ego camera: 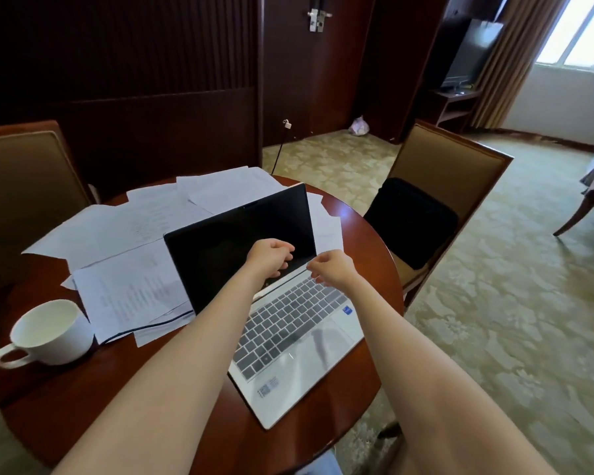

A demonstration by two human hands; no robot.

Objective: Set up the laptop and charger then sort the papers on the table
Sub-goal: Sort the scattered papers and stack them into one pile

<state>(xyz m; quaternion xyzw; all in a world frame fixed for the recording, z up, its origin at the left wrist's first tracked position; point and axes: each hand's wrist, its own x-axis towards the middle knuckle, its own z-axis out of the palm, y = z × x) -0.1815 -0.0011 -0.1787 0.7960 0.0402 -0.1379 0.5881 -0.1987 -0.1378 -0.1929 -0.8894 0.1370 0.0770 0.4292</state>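
Note:
A silver laptop (299, 337) stands open on the round wooden table (83, 399), its screen (227, 241) black. My left hand (271, 258) hovers in front of the screen's lower right corner, fingers loosely curled and holding nothing. My right hand (333, 271) hovers just right of it, over the keyboard's far right corner, also loosely curled with nothing in it. White papers (131, 286) lie scattered to the left of the laptop and behind it. A dark cable (151, 325) runs from the laptop's left side across the papers toward the table's left edge.
A white cup (48, 332) stands at the table's left front. One upholstered chair (24, 186) is behind the table on the left. Another chair (456, 166) on the right carries a black bag (412, 221). Carpeted floor extends to the right.

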